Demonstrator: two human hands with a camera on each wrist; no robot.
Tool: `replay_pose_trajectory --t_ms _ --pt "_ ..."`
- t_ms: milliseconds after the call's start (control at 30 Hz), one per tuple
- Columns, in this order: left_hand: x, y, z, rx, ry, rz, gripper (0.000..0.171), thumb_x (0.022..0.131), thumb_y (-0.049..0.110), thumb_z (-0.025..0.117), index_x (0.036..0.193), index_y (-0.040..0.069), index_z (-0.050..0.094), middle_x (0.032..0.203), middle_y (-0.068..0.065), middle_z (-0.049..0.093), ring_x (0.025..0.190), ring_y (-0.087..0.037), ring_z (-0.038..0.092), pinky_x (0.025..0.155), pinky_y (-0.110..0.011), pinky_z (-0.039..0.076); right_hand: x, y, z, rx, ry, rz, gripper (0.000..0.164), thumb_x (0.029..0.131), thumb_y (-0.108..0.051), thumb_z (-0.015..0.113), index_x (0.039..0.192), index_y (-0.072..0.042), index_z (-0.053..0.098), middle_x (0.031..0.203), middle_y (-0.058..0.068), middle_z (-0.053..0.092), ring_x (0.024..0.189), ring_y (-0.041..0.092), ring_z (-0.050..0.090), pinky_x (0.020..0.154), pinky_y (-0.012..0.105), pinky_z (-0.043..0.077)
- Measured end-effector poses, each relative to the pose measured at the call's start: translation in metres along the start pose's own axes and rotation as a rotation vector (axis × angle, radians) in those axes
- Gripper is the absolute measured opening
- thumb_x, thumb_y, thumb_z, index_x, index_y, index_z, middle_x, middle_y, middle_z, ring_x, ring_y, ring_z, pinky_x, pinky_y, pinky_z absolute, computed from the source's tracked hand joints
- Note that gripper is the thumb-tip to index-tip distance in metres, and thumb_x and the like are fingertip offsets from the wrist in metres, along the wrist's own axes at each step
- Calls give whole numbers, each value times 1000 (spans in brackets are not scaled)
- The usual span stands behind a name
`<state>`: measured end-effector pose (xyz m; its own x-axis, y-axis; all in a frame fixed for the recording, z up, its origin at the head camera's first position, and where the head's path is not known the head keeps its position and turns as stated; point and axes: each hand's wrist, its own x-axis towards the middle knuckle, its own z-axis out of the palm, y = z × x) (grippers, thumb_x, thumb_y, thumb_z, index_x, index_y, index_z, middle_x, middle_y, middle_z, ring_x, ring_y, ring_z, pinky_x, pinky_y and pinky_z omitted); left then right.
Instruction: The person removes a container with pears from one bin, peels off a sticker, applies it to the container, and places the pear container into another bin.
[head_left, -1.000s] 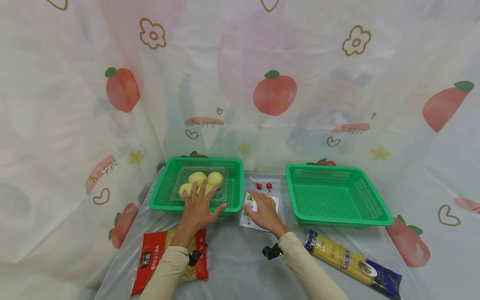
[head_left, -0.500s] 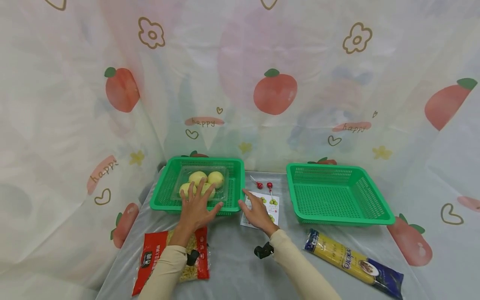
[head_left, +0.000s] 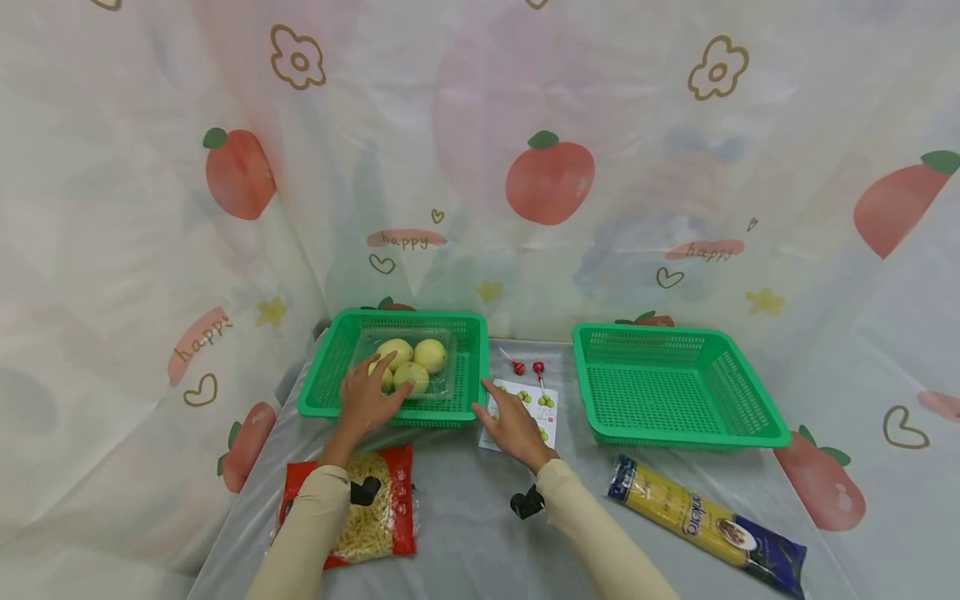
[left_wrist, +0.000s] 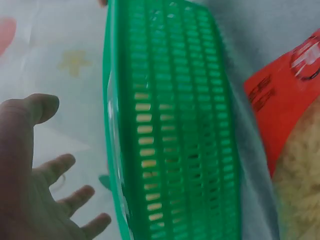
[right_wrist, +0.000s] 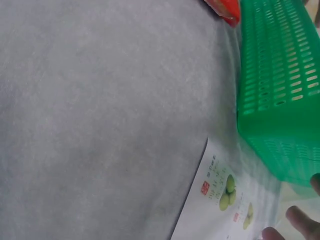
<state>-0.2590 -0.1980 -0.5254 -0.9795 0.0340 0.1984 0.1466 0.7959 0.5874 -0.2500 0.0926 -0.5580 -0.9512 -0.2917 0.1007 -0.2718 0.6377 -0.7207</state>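
In the head view, several round pale yellow-green fruits (head_left: 431, 357) sit in a clear plastic box (head_left: 452, 379) inside the left green basket (head_left: 471, 412). My left hand (head_left: 367, 402) is above the basket's front side, fingers spread toward the fruits and overlapping the nearest ones. The left wrist view shows that hand (left_wrist: 35, 200) with fingers apart and nothing in them, near the basket rim (left_wrist: 115, 100). My right hand (head_left: 513, 425) is at the basket's right front corner, thumb and index fingertips right at the rim. Below it lies a white printed card (head_left: 551, 412).
A second green basket (head_left: 675, 435) stands on the right. Two red lollipops (head_left: 538, 367) lie between the baskets. A red bag of pasta (head_left: 375, 517) lies front left, a yellow and blue pasta pack (head_left: 705, 525) front right. A patterned curtain (head_left: 480, 167) hangs behind the table.
My left hand has moved left and slightly back, uncovering more of the fruits. My right hand has shifted a little left to the basket's corner. The head view has tilted down slightly.
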Motion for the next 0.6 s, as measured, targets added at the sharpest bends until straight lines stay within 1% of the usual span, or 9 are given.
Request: replay_pose_trajectory --t_ms 133,233,300,367,433,533,600 --pt "13 -12 -9 -52 -31 -47 71 106 43 59 164 8 39 166 -31 29 150 -60 23 114 -79 22 0 -1 -1 -19 9 -8 63 109 -37 61 165 -14 41 160 14 51 147 39 48 115 62 44" --pt "20 -18 -18 -80 -68 -78 72 107 39 58 165 3 33 167 -33 24 152 -60 18 118 -78 17 0 -1 -1 -32 13 -1 63 109 -38 61 165 -15 41 161 13 51 147 38 48 115 61 44" --pt "24 -23 -23 -102 -86 -96 73 107 37 58 165 2 32 168 -35 22 153 -61 14 118 -80 14 0 -2 -1 -41 8 10 64 109 -41 60 165 -17 41 162 11 51 148 37 47 115 60 44" --pt "28 -27 -26 -112 -103 -111 74 107 38 57 165 0 30 168 -37 19 153 -62 11 117 -80 12 -1 -2 -1 -43 6 9 63 110 -41 59 165 -16 41 162 11 51 148 37 48 115 61 45" --pt "31 -31 -28 -113 -107 -120 75 107 39 56 164 -1 30 166 -38 20 153 -62 12 117 -80 12 -2 -2 -2 -39 2 6 64 110 -42 59 164 -15 41 161 12 51 147 38 48 114 61 45" --pt "37 -37 -30 -111 -114 -123 74 107 37 54 164 -4 29 165 -39 22 153 -59 15 117 -77 11 -1 -1 -2 -37 2 3 64 109 -43 59 164 -14 42 162 11 51 147 38 48 114 61 45" --pt "40 -39 -31 -115 -123 -140 74 108 37 53 164 -3 28 166 -37 24 154 -57 16 118 -76 10 0 0 -1 -41 2 10 65 109 -44 59 164 -16 42 162 10 51 147 37 49 114 61 45"
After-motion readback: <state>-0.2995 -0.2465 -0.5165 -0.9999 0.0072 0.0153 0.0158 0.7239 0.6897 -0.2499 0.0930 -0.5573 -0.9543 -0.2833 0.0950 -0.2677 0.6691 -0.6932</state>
